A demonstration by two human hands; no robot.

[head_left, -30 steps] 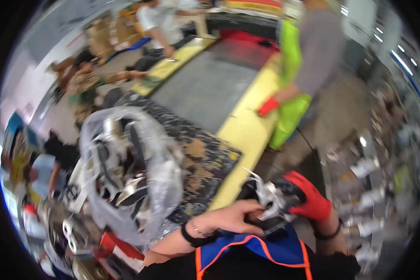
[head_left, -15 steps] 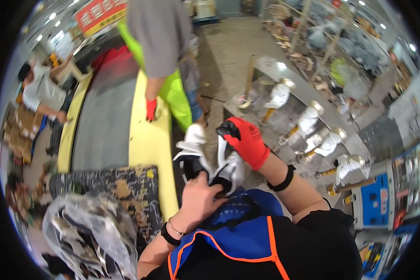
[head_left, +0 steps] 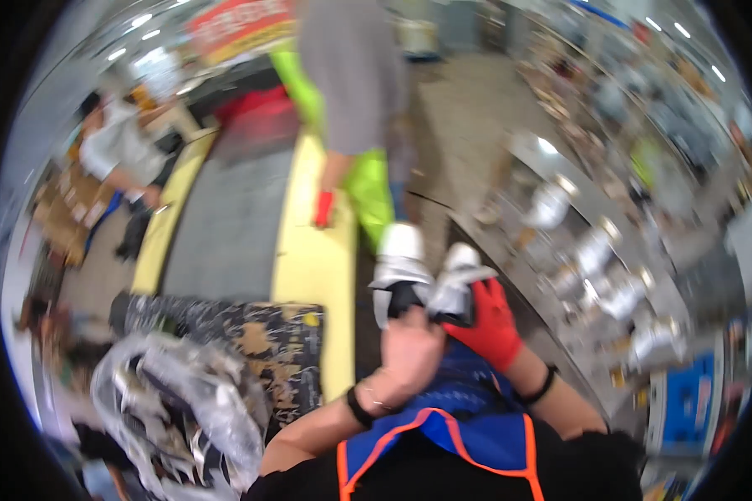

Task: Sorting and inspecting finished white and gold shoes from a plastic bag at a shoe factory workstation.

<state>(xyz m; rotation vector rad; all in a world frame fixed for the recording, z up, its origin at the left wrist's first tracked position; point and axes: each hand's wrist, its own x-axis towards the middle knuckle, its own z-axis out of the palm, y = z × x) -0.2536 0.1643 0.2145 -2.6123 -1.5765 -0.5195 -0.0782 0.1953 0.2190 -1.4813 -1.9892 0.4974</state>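
Two white shoe uppers with black linings are held side by side in front of my body, toes pointing away. My bare left hand point(head_left: 413, 349) is closed at the black opening of the left shoe upper point(head_left: 402, 248). Around the side of the right shoe upper point(head_left: 458, 271) wraps my right hand point(head_left: 489, 327), in a red glove with its fingers closed. Motion blur hides the exact fingertip contacts, and both hands nearly meet between the uppers.
Along the left runs a conveyor belt point(head_left: 226, 221) with a yellow border point(head_left: 307, 267). A clear plastic bag point(head_left: 238, 409) of shoe uppers rests near left. Several white uppers sit on a machine bench point(head_left: 522, 150) at right. One co-worker point(head_left: 351, 75) stands ahead; another sits far left.
My right hand has come down from a raised white strip to the right upper's side. The uppers now sit closer together and more upright. The whole view has shifted, and the surroundings appear further right.
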